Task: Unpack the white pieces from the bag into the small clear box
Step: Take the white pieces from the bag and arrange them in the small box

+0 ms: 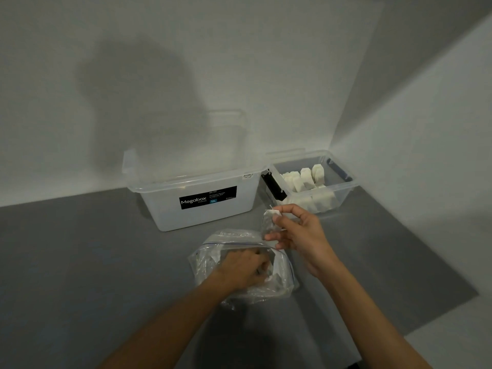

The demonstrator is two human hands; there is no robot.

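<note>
A clear zip bag (282, 286) lies open on the grey surface in front of me. My left hand (243, 269) is inside its mouth, fingers curled among white pieces there; what it grips is partly hidden. My right hand (298, 230) hovers just above and right of the bag, pinching one white piece (269, 221) between thumb and fingers. Behind it, at the right, the small clear box (343, 191) holds several white pieces standing in rows.
A larger translucent Megabox tub (197, 193) stands left of the small box, against the white wall. The grey mat (80, 262) spreads to the left and front. A white wall corner closes in the right side.
</note>
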